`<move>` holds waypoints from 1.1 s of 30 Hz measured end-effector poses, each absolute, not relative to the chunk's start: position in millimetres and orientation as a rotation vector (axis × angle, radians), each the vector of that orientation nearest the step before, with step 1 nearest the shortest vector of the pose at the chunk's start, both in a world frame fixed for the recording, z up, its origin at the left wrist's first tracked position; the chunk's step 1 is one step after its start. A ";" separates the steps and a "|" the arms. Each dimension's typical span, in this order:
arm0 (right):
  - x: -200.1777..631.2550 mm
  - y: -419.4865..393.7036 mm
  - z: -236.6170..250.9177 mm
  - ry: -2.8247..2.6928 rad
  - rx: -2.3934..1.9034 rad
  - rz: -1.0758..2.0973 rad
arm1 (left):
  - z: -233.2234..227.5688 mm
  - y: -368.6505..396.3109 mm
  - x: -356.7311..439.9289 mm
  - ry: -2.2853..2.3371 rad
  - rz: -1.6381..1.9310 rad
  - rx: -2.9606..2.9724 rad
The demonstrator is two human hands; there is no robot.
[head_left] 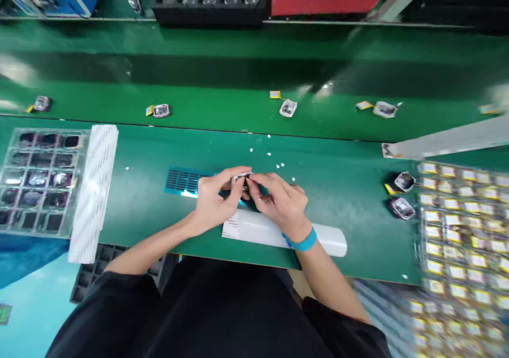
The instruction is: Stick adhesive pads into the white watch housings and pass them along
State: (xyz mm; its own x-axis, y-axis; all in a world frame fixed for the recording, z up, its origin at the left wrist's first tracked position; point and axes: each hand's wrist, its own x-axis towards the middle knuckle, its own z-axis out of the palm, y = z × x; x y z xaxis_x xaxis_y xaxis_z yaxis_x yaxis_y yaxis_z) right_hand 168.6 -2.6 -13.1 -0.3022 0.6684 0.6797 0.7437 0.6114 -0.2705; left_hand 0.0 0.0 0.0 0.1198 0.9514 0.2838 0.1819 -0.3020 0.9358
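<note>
Blue wristband point(303, 241), seemingly black sleeves point(119, 299)

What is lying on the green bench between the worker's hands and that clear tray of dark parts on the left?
In the head view, a blue perforated sheet and a long white strip lie between the left hand and the clear tray.

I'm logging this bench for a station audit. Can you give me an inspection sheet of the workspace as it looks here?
Surface: green bench, white specks near the hands.
Job's things: small silvery part pinched between left hand and right hand; blue sheet and white strip beneath.
Clutter: clear compartment tray left, yellow-tagged pieces tray right, two loose parts.
Hands: both closed on the part; blue wristband on right.
Cables: nothing seen.
Surroundings: belt carrying spaced parts.
</note>
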 end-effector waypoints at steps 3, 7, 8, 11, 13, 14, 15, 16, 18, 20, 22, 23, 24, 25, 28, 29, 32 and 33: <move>166.6 -0.3 -12.9 -1.970 -1.108 -0.014 | -3.7 -1.4 -0.7 1.105 1.218 1.551; 164.3 1.2 -14.0 -1.920 -1.092 0.004 | -6.9 -1.6 -0.8 1.065 1.235 1.479; 164.1 1.4 -14.3 -1.928 -1.088 -0.020 | -7.0 -1.4 -0.7 1.066 1.243 1.473; 164.3 1.4 -14.1 -1.971 -1.079 -0.085 | -5.0 -0.5 -0.6 1.096 1.261 1.517; 164.5 1.0 -12.8 -1.978 -1.090 -0.108 | -3.3 -0.4 -0.6 1.122 1.282 1.585; 164.6 0.7 -12.0 -1.975 -1.097 -0.104 | -2.7 -0.5 -0.5 1.134 1.296 1.614; 164.5 0.3 -11.1 -1.970 -1.102 -0.090 | -2.5 -0.8 -0.4 1.143 1.308 1.632; 164.5 0.0 -10.4 -1.965 -1.105 -0.071 | -2.7 -1.1 -0.2 1.147 1.317 1.639; 164.2 -0.5 -9.7 -1.961 -1.104 -0.013 | -3.8 -1.9 0.2 1.147 1.326 1.638; 163.7 -0.7 -10.2 -1.939 -1.111 0.048 | -5.3 -2.4 0.6 1.148 1.317 1.637; 163.3 -0.5 -11.6 -1.919 -1.111 0.066 | -6.3 -2.4 0.7 1.142 1.301 1.617; 163.1 -0.3 -12.5 -1.916 -1.108 0.055 | -6.4 -2.2 0.7 1.133 1.295 1.600; 163.0 -0.2 -13.3 -1.919 -1.104 0.030 | -6.3 -2.0 0.6 1.125 1.293 1.587; 163.0 -0.2 -14.0 -1.929 -1.101 -0.007 | -6.1 -1.8 0.5 1.124 1.296 1.582; 163.7 -0.8 -15.6 -1.967 -1.084 -0.125 | -5.0 -1.8 0.4 1.143 1.314 1.608; 164.0 -1.1 -16.0 -1.974 -1.070 -0.152 | -4.8 -2.0 0.4 1.146 1.319 1.609; 165.4 -2.1 -17.5 -1.988 -1.041 -0.167 | -4.8 -2.7 0.8 1.136 1.332 1.580; 165.9 -2.3 -18.1 -1.997 -1.038 -0.163 | -4.9 -2.8 1.0 1.135 1.333 1.572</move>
